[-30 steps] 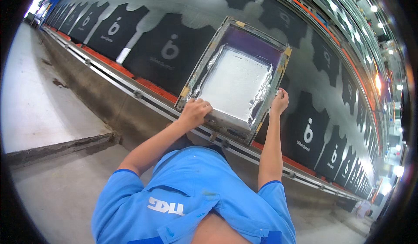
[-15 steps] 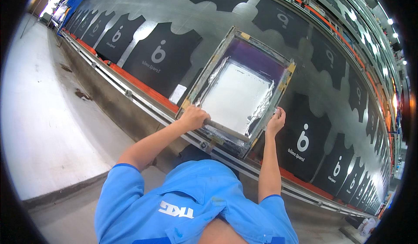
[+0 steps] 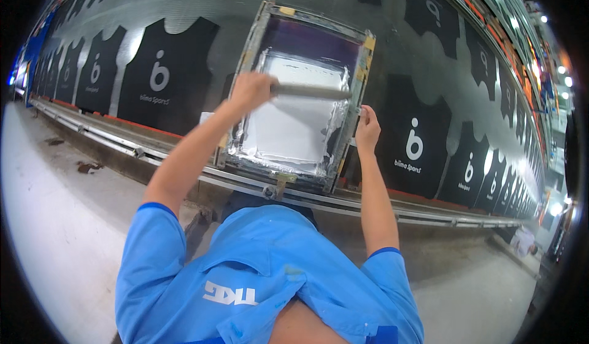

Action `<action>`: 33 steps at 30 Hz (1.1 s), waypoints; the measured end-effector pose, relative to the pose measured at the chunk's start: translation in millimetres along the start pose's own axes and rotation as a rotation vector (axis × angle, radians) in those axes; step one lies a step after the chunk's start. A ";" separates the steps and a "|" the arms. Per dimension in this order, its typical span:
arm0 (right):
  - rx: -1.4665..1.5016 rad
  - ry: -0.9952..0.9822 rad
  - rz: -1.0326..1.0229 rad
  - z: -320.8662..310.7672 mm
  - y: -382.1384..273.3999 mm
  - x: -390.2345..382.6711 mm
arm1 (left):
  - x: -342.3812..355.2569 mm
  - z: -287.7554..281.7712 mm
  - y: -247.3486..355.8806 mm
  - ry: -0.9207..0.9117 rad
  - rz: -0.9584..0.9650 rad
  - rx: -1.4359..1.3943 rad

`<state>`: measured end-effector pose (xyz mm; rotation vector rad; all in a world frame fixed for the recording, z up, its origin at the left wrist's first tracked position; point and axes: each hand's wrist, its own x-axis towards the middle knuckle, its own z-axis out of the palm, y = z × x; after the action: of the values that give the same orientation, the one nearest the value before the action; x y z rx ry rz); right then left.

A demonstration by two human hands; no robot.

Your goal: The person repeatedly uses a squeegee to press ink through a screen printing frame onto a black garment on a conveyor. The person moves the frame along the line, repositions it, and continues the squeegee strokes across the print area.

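A screen-printing frame [image 3: 363, 68] with taped, ink-stained edges lies on the long table in front of me. White ink [image 3: 285, 129] covers most of its mesh, and a purple band [image 3: 313, 40] shows at the far end. My left hand [image 3: 253, 90] is closed round the left end of a squeegee [image 3: 313, 91]. The squeegee lies crosswise over the far part of the white ink. At the frame's right edge, my right hand [image 3: 368, 129] grips the rim with its fingers closed.
Rows of dark shirt-shaped fabric pieces [image 3: 169, 68] with white prints lie along the table on both sides. A metal rail [image 3: 141, 154] runs along its near edge. Pale floor [image 3: 55, 221] stretches to the left. Another person [image 3: 523, 241] is far off at the right.
My left hand has moved the squeegee away from me, from the near end of the frame toward its far part. My right hand stays at the right rim. The whole view has shifted.
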<state>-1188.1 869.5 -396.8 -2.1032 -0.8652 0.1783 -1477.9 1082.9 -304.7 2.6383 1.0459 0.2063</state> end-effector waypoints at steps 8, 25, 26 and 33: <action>-0.560 -0.143 -0.532 -51.1 -79.3 82.6 | 167.3 -38.7 -31.0 -0.238 0.057 0.139; -0.398 -0.454 -0.387 32.3 -104.6 136.7 | 148.3 -1.3 -38.5 -0.167 0.085 0.164; -0.384 -0.434 -0.404 30.4 -96.8 118.0 | 130.0 -6.3 -30.6 -0.216 0.102 0.139; -0.306 -0.421 -0.372 -2.4 -87.7 -45.3 | -31.4 28.1 -12.3 -0.124 0.123 0.115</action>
<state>-1266.7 875.5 -337.3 -2.1684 -1.6038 0.3129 -1501.9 1063.7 -336.0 2.7806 0.8809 0.0077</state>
